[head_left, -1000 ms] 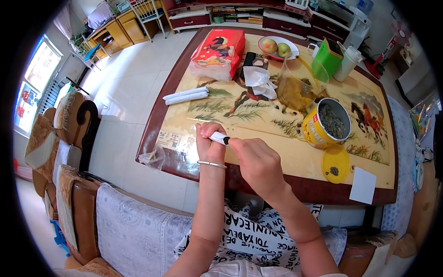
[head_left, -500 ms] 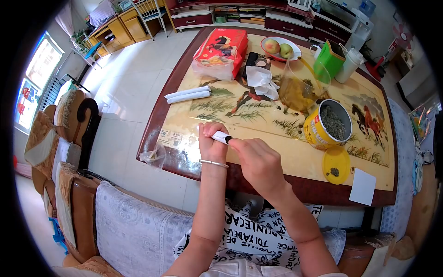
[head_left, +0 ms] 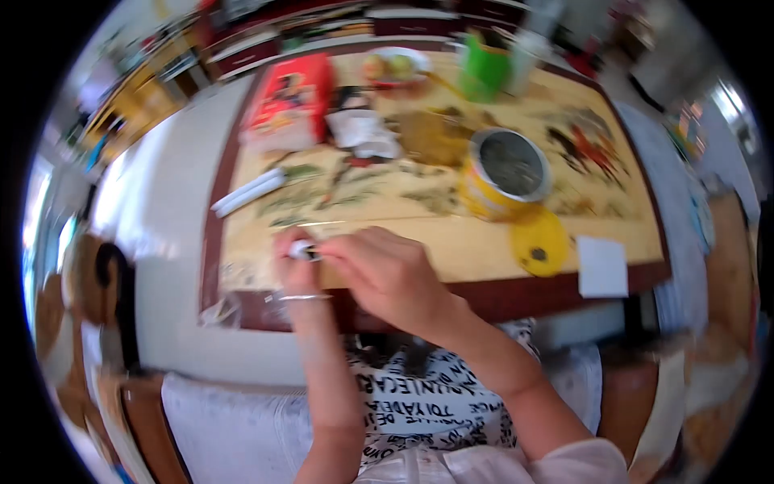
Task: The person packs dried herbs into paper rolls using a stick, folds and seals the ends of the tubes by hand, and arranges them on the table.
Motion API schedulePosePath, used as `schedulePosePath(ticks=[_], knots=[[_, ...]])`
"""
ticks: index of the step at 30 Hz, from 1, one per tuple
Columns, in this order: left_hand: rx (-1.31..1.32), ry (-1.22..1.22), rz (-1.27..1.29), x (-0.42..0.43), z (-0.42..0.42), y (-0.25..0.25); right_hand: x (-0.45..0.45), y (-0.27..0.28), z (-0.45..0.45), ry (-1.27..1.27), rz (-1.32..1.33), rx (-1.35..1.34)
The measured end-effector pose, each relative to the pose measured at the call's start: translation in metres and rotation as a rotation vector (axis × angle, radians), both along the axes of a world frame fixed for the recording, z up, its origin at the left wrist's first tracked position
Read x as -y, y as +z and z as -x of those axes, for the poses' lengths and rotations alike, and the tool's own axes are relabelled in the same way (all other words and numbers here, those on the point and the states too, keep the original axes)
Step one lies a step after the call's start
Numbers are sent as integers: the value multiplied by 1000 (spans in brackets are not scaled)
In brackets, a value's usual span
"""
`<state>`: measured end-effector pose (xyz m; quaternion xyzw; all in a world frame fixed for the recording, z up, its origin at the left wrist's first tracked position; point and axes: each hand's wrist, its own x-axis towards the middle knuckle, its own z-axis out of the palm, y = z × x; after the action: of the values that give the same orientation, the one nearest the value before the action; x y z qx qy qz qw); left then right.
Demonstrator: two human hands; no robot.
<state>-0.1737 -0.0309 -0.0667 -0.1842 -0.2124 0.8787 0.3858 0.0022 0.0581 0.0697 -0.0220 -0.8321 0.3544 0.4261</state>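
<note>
My left hand (head_left: 295, 262) is closed around a short white paper roll (head_left: 303, 250) with a dark end, over the table's near left part. The fingertips of my right hand (head_left: 387, 273) are pinched together at that dark end; whether they grip anything small is blurred. Two white rolls (head_left: 248, 192) lie side by side on the table beyond my left hand. To the right stands a yellow can (head_left: 484, 192) with grey-green dry material inside. Its yellow lid (head_left: 538, 240), bearing a small clump, and a white paper square (head_left: 602, 267) lie near the table's front edge.
A red bag (head_left: 289, 101), crumpled tissue (head_left: 364, 135), a fruit plate (head_left: 421, 60), a green box (head_left: 484, 71) and a white bottle (head_left: 527, 63) stand or lie farther back. A clear plastic bag (head_left: 220, 311) is at the front left corner.
The view has swung to the right and blurred, so the table's things appear farther left. Both hands remain together at the white roll, whose dark end now faces the camera more.
</note>
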Motion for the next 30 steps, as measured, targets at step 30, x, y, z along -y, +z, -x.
schedulePosePath(ticks=[30], knots=[[-75, -352, -43, -62, -101, 38, -139, -97, -223, -681, 89, 587]])
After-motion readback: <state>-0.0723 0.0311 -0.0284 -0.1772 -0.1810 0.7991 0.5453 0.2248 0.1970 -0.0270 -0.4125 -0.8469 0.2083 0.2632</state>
